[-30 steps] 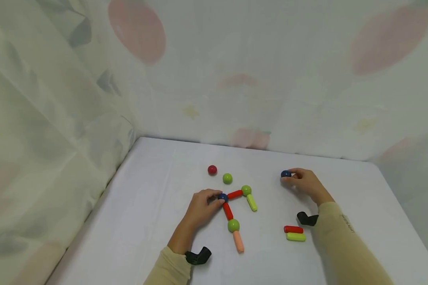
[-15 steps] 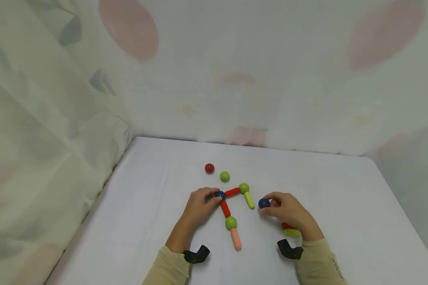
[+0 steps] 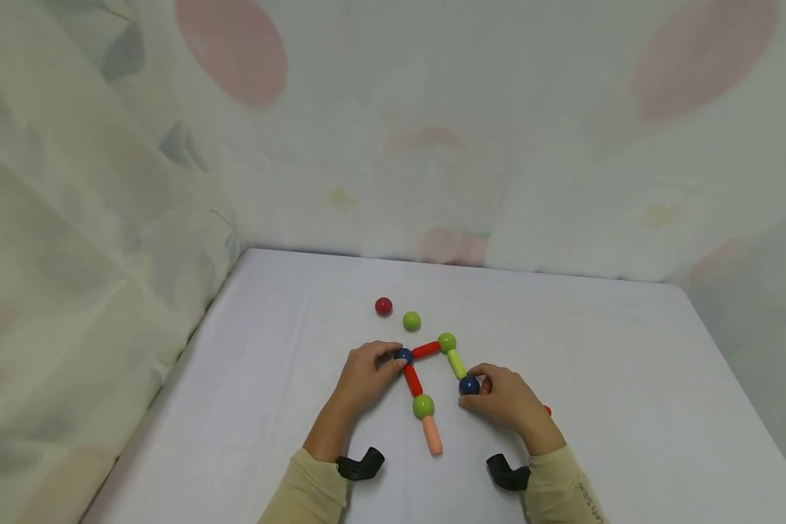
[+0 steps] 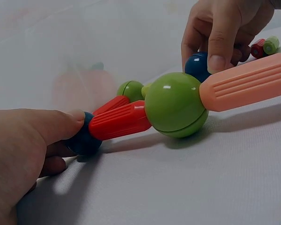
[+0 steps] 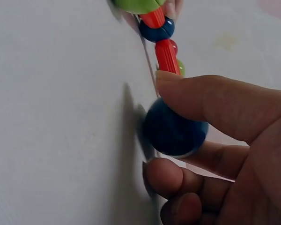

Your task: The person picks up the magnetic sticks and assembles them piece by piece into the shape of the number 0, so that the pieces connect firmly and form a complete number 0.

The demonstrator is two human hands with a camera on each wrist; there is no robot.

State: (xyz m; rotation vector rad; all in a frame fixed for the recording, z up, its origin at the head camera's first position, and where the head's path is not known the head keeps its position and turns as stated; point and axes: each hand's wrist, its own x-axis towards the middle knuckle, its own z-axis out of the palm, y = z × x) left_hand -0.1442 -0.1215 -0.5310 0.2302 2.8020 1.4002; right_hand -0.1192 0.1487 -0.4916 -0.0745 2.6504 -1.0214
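My left hand (image 3: 364,375) pinches a dark blue ball (image 3: 404,356) between thumb and fingers. Two red rods extend from that ball. The upper red rod (image 3: 426,350) leads to a green ball (image 3: 447,342), which bears a lime rod (image 3: 456,363). The lower red rod (image 4: 121,121) runs to a second green ball (image 4: 174,104) with a peach rod (image 4: 248,82) on its other side. With thumb and fingers, my right hand (image 3: 511,404) holds another dark blue ball (image 5: 173,127) at the lime rod's free end. Whether they are joined I cannot tell.
A loose red ball (image 3: 383,306) and a loose green ball (image 3: 412,321) lie behind the linked pieces on the white table (image 3: 288,313). Beyond my right hand, a spare red rod (image 4: 257,48) and lime rod (image 4: 271,45) lie side by side. Patterned cloth hangs behind and at left.
My right hand has brought its blue ball leftward and nearer, from the table's far right to the lime rod's end. My left hand keeps its grip on the other blue ball.
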